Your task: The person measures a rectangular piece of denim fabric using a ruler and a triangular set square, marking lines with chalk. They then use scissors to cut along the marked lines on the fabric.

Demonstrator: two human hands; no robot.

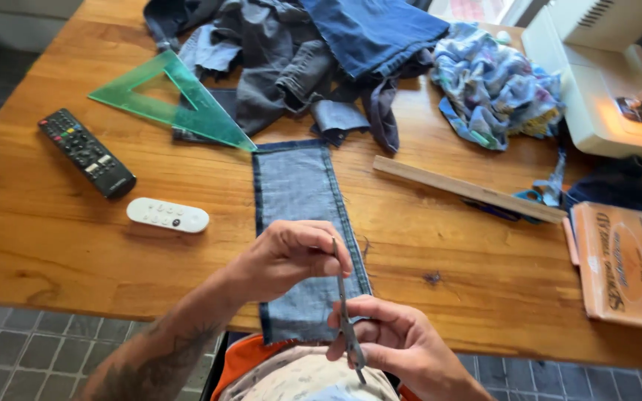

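You held a thin grey metal tool (346, 312), slim and pointed like a pair of small scissors, upright over the near end of a long rectangular strip of grey-blue denim with dark hemmed edges (300, 223), which lay flat on the wooden table (440, 252) and ran from you toward twelve o'clock. Your right hand (395, 343) gripped the tool's lower part, fingers curled around it. Your left hand (291, 256) pinched its upper tip between thumb and fingers, resting on the strip.

At ten o'clock from the strip lay a small white remote control (168, 215), and beyond it a black remote control with coloured buttons (87, 153). A translucent green plastic set square (176, 102) sat at eleven o'clock, partly on a heap of dark denim pieces (313, 52) at twelve. At two o'clock a wooden ruler (469, 190) lay slanted, with a bundle of blue patterned cloth (495, 85) and a white sewing machine (611, 74) past it. At three o'clock rested a flat orange-brown box (622, 266).
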